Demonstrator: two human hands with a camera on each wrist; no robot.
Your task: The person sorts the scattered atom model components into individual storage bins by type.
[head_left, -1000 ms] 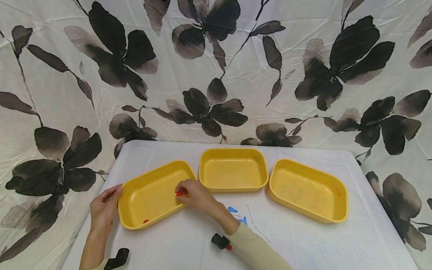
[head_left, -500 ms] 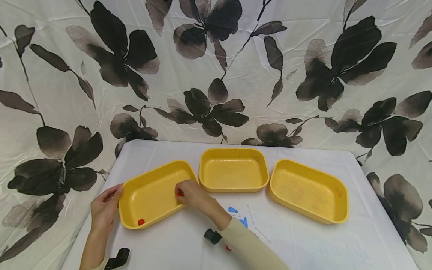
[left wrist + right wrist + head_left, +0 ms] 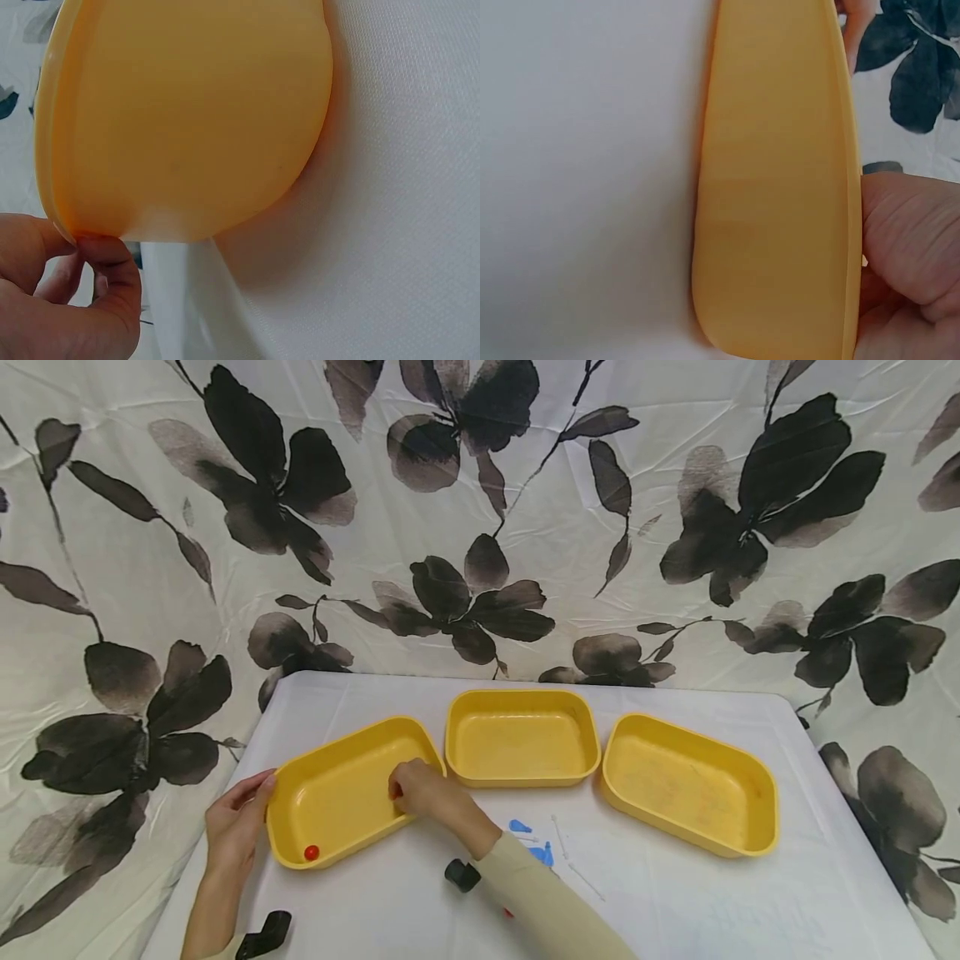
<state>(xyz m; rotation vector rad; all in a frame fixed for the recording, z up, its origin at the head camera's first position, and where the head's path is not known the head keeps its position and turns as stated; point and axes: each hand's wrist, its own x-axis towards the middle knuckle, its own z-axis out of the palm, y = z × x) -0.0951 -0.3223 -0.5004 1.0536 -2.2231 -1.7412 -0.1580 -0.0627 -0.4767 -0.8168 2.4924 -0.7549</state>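
Observation:
In the head view, my left hand (image 3: pixel 231 827) pinches the left-end rim of the left yellow tray (image 3: pixel 352 768); in the left wrist view the thumb and fingers of the hand (image 3: pixel 82 292) meet at that rim. My right hand (image 3: pixel 427 793) reaches over the tray's near right side with curled fingers, low inside it. A small red object showed at those fingertips just before; now the hand covers it. A small red ball (image 3: pixel 311 853) lies in the tray's near left corner. From the right wrist, the tray's outer wall (image 3: pixel 780 187) hides the fingertips of the hand (image 3: pixel 911 255).
A middle yellow tray (image 3: pixel 522 739) and a right yellow tray (image 3: pixel 690 785) stand alongside. On the white table lie blue pieces (image 3: pixel 542 854), thin white sticks (image 3: pixel 583 881) and a red bit (image 3: pixel 508 912), partly behind the right sleeve. A floral cloth (image 3: pixel 480 527) hangs behind.
The red ball in the near left corner has come into fuller view and shifted slightly left. The red at my right fingertips has gone out of sight. My left hand keeps its hold.

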